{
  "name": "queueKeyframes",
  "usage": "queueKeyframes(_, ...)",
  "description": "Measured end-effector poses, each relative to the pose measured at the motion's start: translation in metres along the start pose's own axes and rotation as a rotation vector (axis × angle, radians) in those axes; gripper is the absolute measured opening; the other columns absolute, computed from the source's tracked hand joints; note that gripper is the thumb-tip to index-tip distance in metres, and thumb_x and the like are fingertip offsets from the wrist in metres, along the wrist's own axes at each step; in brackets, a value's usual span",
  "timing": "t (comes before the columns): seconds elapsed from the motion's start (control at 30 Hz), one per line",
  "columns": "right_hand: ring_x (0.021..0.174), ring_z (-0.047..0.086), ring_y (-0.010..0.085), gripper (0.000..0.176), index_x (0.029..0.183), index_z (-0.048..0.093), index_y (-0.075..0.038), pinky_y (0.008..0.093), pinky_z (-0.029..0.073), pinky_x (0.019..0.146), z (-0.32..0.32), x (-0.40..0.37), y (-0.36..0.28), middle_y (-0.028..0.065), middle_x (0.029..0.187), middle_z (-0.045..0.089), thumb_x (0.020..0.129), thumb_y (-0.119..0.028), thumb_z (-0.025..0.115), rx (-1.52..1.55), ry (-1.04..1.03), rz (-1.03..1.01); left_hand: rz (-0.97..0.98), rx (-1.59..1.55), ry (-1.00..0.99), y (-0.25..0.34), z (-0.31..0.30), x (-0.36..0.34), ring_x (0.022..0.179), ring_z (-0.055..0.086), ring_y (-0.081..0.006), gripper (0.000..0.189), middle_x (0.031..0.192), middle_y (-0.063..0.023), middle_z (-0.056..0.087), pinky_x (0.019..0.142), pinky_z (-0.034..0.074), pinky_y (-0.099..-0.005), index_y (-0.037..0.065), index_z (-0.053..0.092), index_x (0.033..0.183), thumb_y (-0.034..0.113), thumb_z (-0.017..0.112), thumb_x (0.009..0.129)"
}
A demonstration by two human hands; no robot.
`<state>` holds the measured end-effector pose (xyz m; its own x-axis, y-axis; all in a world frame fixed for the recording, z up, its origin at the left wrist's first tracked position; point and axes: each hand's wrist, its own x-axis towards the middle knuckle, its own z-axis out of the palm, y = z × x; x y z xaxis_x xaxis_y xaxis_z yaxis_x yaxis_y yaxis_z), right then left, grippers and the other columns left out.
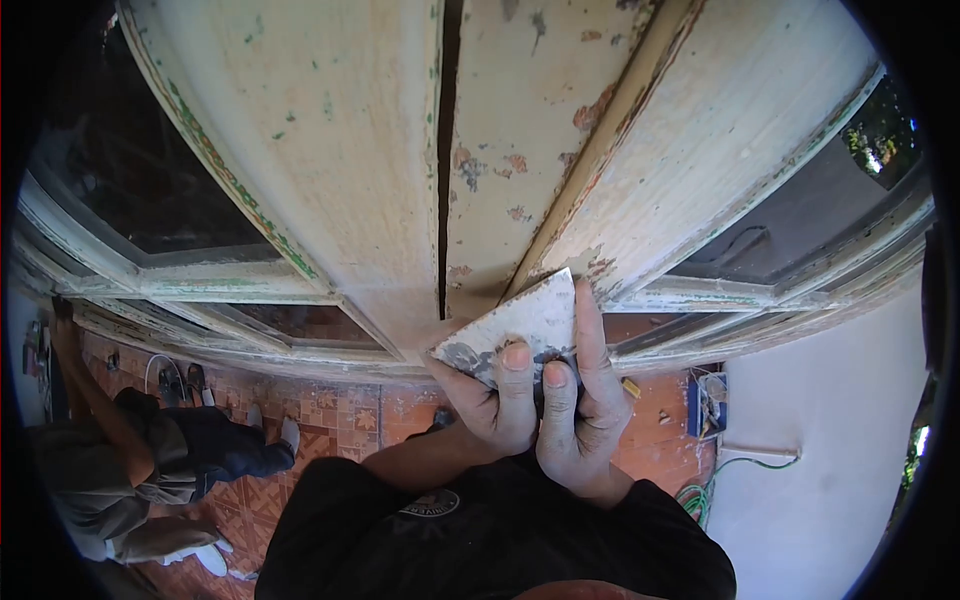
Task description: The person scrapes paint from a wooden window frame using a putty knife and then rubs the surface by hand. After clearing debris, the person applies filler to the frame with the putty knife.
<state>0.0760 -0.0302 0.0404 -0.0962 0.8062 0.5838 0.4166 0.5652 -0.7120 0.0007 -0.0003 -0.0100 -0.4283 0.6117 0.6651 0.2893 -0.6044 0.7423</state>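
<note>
While clasping a scraper (520, 322) with left hand (503, 405) and right hand (585, 415), apparently scraping chipped paint (520, 150); likely needing a steady push next.

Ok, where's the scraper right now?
The scraper is near the centre of the head view, slightly right, held by the left hand and right hand at the cream wood.

On an orange tiled floor (330, 425), we see a loaded blue crate (693, 408) beside a white wall (810, 400), a green hose (704, 492) coiled near the wall's foot. At left, we spot a person (85, 470) in a drab shirt, dark shoes (196, 380) nearby; sunlit leaves (878, 152) brighten the far right.
</note>
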Motion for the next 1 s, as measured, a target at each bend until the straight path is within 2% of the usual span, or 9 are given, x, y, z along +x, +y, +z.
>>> queueKeyframes(0.07,0.116,0.046,0.0261,0.050,0.133,0.026,0.014,0.0295,0.037,0.094,0.003,0.004,-0.002,0.0261,0.128,0.044,0.094,-0.018,0.035,0.000,0.031,-0.011,-0.087,-0.340,0.082,0.010,0.004,0.005,0.099,0.048,-0.0202,0.062,0.114,-0.0180,0.043,0.082,0.042,-0.0315,-0.012,0.025,0.125,0.035,0.044,0.090)
queueKeyframes(0.3,0.118,0.044,0.0270,0.050,0.133,0.026,0.014,0.0305,0.035,0.097,-0.001,0.007,-0.008,0.0266,0.130,0.042,0.095,-0.016,0.034,0.068,0.024,0.048,-0.129,-0.257,0.108,-0.007,0.004,0.001,0.101,0.048,-0.0173,0.066,0.118,-0.0187,0.042,0.084,0.043,-0.0309,-0.013,0.024,0.128,0.040,0.040,0.092)
queueKeyframes(0.5,0.118,0.045,0.0269,0.050,0.133,0.027,0.014,0.0307,0.034,0.098,-0.002,0.004,-0.003,0.0265,0.130,0.042,0.095,-0.018,0.034,0.058,0.035,-0.009,0.405,-0.053,0.064,-0.006,0.012,0.017,0.109,0.046,-0.0212,0.063,0.126,-0.0217,0.035,0.089,0.042,-0.0344,-0.014,0.019,0.130,0.035,0.038,0.094)
queueKeyframes(0.6,0.117,0.046,0.0267,0.050,0.132,0.028,0.014,0.0308,0.034,0.098,0.004,0.010,-0.006,0.0263,0.129,0.043,0.095,-0.019,0.035,0.103,0.089,0.009,0.179,-0.199,0.010,0.008,0.004,0.019,0.109,0.046,-0.0218,0.060,0.128,-0.0221,0.034,0.089,0.042,-0.0336,-0.013,0.020,0.130,0.032,0.039,0.094)
queueKeyframes(0.63,0.117,0.045,0.0264,0.050,0.132,0.028,0.014,0.0310,0.034,0.098,0.002,0.014,-0.015,0.0257,0.130,0.043,0.096,-0.020,0.034,-0.375,0.067,-0.165,0.095,-0.246,-0.011,0.013,0.001,0.017,0.109,0.046,-0.0220,0.059,0.128,-0.0223,0.034,0.089,0.042,-0.0334,-0.012,0.020,0.130,0.031,0.039,0.094)
queueKeyframes(0.67,0.117,0.045,0.0264,0.050,0.132,0.028,0.014,0.0310,0.034,0.098,-0.001,0.013,-0.014,0.0257,0.130,0.043,0.096,-0.020,0.034,-0.376,0.072,-0.166,0.016,-0.297,-0.028,0.015,0.000,0.016,0.109,0.046,-0.0222,0.058,0.128,-0.0224,0.034,0.089,0.042,-0.0331,-0.012,0.021,0.130,0.030,0.039,0.094)
queueKeyframes(0.87,0.118,0.046,0.0271,0.048,0.131,0.030,0.014,0.0329,0.033,0.099,0.000,0.010,-0.012,0.0265,0.127,0.046,0.095,-0.017,0.034,0.062,0.077,0.026,-0.208,-0.605,-0.070,0.029,0.000,0.021,0.113,0.043,-0.0229,0.057,0.129,-0.0227,0.033,0.094,0.037,-0.0343,-0.008,0.016,0.132,0.018,0.045,0.091)
queueKeyframes(0.9,0.118,0.046,0.0272,0.047,0.132,0.030,0.013,0.0330,0.032,0.099,0.001,0.010,-0.016,0.0262,0.127,0.046,0.095,-0.015,0.034,0.001,0.099,-0.020,0.241,-0.225,-0.074,0.002,-0.001,0.019,0.115,0.040,-0.0224,0.060,0.130,-0.0223,0.033,0.096,0.034,-0.0354,-0.006,0.012,0.134,0.012,0.047,0.089)
queueKeyframes(1.0,0.118,0.045,0.0273,0.046,0.132,0.030,0.013,0.0333,0.031,0.100,-0.003,0.008,-0.008,0.0246,0.130,0.043,0.094,-0.012,0.033,-0.205,0.075,-0.150,-0.061,-0.430,-0.179,0.015,-0.005,0.017,0.114,0.043,-0.0231,0.059,0.131,-0.0217,0.032,0.096,0.036,-0.0352,-0.006,0.011,0.135,0.015,0.044,0.091)
